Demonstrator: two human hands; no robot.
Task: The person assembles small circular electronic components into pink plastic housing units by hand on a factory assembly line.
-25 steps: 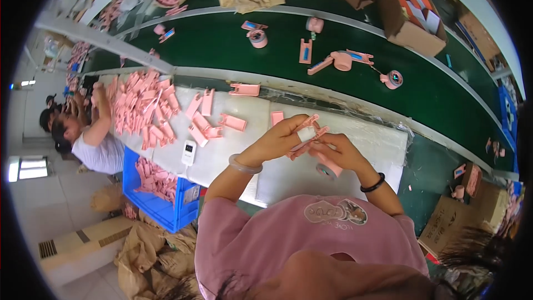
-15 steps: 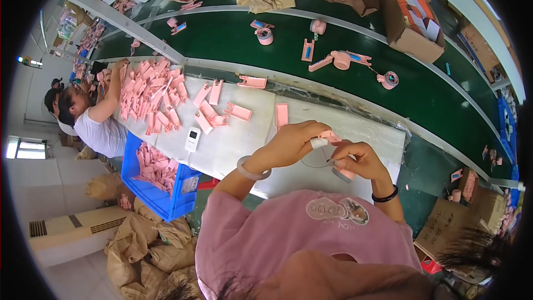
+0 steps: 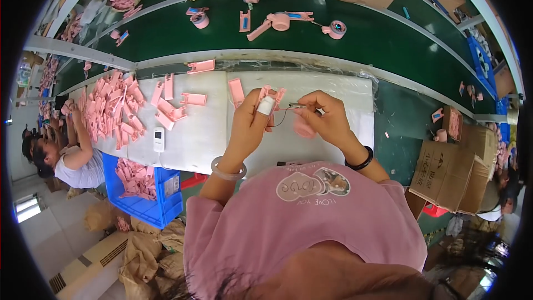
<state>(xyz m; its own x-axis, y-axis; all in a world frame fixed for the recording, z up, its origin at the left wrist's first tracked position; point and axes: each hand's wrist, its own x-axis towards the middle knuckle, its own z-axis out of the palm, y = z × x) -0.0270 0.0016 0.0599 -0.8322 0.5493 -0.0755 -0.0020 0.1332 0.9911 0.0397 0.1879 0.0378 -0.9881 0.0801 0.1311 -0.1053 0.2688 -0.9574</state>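
Over the white work surface (image 3: pixel 355 97), my left hand (image 3: pixel 247 125) is closed on a pink plastic housing (image 3: pixel 276 95). A white wrap (image 3: pixel 266 105) covers one of its digits. Just right of it, my right hand (image 3: pixel 327 118) pinches a small metal-looking piece (image 3: pixel 296 105) at the fingertips; its exact kind is too small to make out. Thin red and dark wires (image 3: pixel 282 115) run between the two hands. Below the right fingers is a round pink part (image 3: pixel 303 128), partly covered by them. Another pink housing (image 3: pixel 236 92) lies beyond my left hand.
At the left is a heap of pink housings (image 3: pixel 108 105), with a white handheld device (image 3: pixel 159 139) nearby. A blue crate (image 3: pixel 169 189) holds more. Wired pink assemblies (image 3: pixel 280 21) lie on the green conveyor (image 3: pixel 222 39). Cardboard boxes (image 3: pixel 444 172) stand right; another person (image 3: pixel 78 158) works far left.
The whole view has shifted, so the table appears further left. My left hand has turned more upright, and the pink housing and the wires between my hands show more plainly.
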